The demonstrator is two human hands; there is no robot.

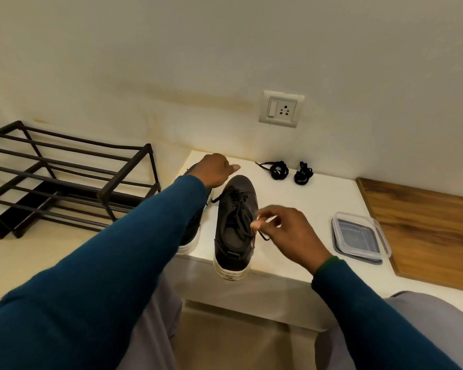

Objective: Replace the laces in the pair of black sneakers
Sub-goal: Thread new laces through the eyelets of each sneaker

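Two black sneakers with white soles stand side by side on a white table [305, 206], heels toward me. The right sneaker [231, 236] still has its black lace [239, 209] threaded. My right hand [289, 231] pinches a loop of that lace beside the sneaker's upper eyelets. My arm mostly hides the left sneaker [191, 231]. My left hand [215, 169] is curled over its toe and seems to grip it, with the fingers hidden. Two coiled black lace bundles [278, 169] [302, 173] lie near the wall behind the sneakers.
A clear lidded plastic container [358, 236] sits on the table to the right, beside a wooden board [425, 222]. A black metal shoe rack [64, 177] stands on the floor at left. A wall socket [281, 109] is above the table. My knees are under its front edge.
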